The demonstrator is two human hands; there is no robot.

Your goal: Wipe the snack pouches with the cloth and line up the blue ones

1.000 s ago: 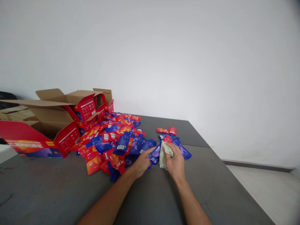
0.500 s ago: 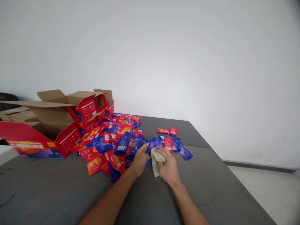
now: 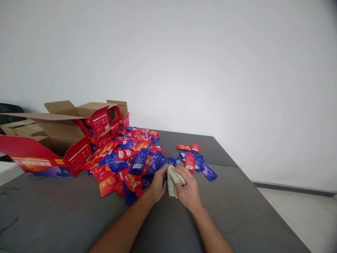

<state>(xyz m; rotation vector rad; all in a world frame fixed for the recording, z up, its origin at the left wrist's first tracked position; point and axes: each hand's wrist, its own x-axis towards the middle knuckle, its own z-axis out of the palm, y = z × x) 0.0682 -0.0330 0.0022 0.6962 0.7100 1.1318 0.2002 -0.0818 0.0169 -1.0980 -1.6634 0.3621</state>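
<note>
Nearest me, my right hand (image 3: 189,191) has its fingers curled tight around a pale cloth (image 3: 172,180). Just left, my left hand (image 3: 157,182) pinches a blue packet (image 3: 165,175) against that cloth. Beyond lies the packet pile (image 3: 126,154) on the grey table (image 3: 237,207); open red boxes (image 3: 52,140) stand far left.
</note>
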